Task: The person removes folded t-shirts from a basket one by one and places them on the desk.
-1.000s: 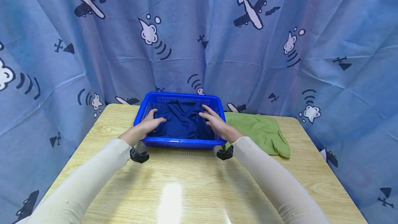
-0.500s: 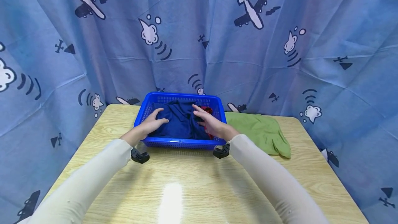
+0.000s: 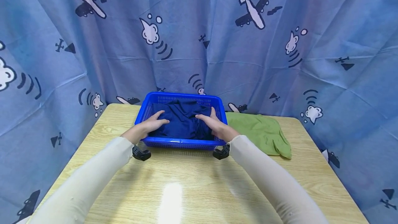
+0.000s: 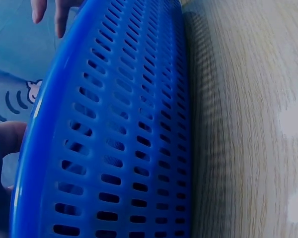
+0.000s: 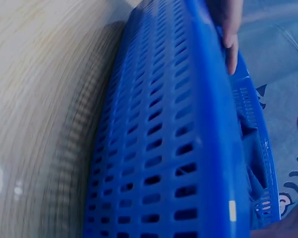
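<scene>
A blue plastic basket [image 3: 183,141] with slotted walls stands at the back of the table, and a crumpled dark navy cloth [image 3: 181,122] lies inside it. My left hand [image 3: 152,124] reaches over the basket's left side, thumb and forefinger extended at the cloth's left part. Over the right side comes my right hand [image 3: 217,126], thumb pointing left across the cloth and a finger raised toward the back. In the right wrist view, the basket's near wall [image 5: 154,114] hides most of the inside, with a fold of dark cloth [image 5: 253,153] showing past the rim.
A green cloth [image 3: 256,132] lies flat on the wooden table [image 3: 199,186], right beside the basket. Behind the table hangs a blue curtain [image 3: 186,44] printed with aeroplanes. Each wrist wears a black device [image 3: 141,153].
Half a second ago the navy cloth was drawn leftward, baring something red and black at the basket's right. Now navy cloth covers that spot again. The right hand's fingers have turned; the left barely moved.
</scene>
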`<action>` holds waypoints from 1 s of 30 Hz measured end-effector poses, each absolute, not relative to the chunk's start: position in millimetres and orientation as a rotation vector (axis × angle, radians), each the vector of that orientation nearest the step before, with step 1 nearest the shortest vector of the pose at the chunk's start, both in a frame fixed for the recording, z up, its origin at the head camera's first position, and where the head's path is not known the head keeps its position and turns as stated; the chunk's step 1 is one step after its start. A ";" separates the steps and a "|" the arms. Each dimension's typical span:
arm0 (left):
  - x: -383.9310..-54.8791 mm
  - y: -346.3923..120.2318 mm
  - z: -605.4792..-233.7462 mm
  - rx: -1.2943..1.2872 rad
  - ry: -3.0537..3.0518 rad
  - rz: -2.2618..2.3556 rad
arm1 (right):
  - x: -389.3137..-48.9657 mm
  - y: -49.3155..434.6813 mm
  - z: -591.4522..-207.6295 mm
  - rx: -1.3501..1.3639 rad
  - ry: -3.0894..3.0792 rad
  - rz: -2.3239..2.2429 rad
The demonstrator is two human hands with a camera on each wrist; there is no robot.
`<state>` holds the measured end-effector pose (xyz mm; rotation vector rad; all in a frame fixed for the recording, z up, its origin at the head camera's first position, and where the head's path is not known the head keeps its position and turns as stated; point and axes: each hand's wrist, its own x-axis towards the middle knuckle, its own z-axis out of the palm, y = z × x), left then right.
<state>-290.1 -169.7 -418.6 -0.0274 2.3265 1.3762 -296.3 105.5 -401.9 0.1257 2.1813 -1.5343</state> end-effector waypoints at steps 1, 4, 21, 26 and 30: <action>-290.9 -169.3 -418.7 -0.022 2.328 1.372 | -297.4 106.5 -402.8 0.132 2.158 -1.538; -292.0 -168.8 -419.1 -0.030 2.323 1.378 | -301.2 110.2 -405.8 0.134 2.111 -1.546; -300.3 -167.8 -414.2 0.056 2.353 1.449 | -301.4 107.6 -405.2 -0.095 2.230 -1.392; -304.7 -168.5 -410.8 0.074 2.292 1.319 | -304.0 109.1 -408.6 -0.136 2.265 -1.273; -306.8 -170.8 -410.0 0.105 2.265 1.244 | -307.9 108.8 -412.1 -0.245 2.319 -1.083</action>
